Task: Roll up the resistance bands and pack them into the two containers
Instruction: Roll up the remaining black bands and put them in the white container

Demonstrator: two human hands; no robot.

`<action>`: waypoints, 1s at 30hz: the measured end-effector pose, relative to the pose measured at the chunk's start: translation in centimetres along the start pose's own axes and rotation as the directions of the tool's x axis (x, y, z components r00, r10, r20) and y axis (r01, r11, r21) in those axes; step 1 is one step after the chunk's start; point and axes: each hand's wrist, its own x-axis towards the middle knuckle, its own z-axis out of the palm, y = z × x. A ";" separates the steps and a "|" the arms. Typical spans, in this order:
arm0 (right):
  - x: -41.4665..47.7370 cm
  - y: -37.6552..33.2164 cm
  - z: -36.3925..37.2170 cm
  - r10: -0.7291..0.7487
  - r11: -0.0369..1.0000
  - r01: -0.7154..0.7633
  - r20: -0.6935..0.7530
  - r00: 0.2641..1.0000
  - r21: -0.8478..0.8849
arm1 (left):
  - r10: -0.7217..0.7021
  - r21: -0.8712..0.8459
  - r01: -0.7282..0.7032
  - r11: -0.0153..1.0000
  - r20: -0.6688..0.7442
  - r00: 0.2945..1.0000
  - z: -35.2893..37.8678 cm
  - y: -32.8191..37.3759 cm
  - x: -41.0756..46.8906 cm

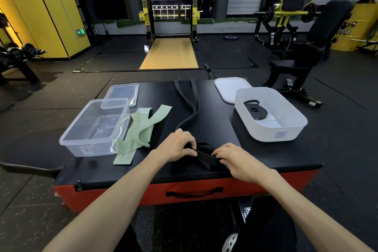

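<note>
head view, both hands at the near edge of the padded box (266,155). left hand (178,145) pinches one end of a bunched black band (206,156) between thumb and curled fingers. right hand (237,159) has its fingers curled over the other side of the same bunch — both gripping, neither free. a long black strip (192,108) runs away across the pad from near the left hand (same band or a second one, cannot tell). green bands (141,131) lie loose against the clear container (90,147). the white container (266,129) holds one coiled black band (254,108).

judgement: the band looks light, limp and rubbery — it folds under its own weight, and a coil would likely spring open if let go. best hold is the flat end, pinched across its width, with the other hand giving tension for the winding.
</note>
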 end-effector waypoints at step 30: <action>0.3 0.9 -0.1 0.307 0.943 -0.313 0.064 0.950 0.112 | -0.010 0.322 -0.081 0.943 0.269 0.963 -1.5 1.6 4.6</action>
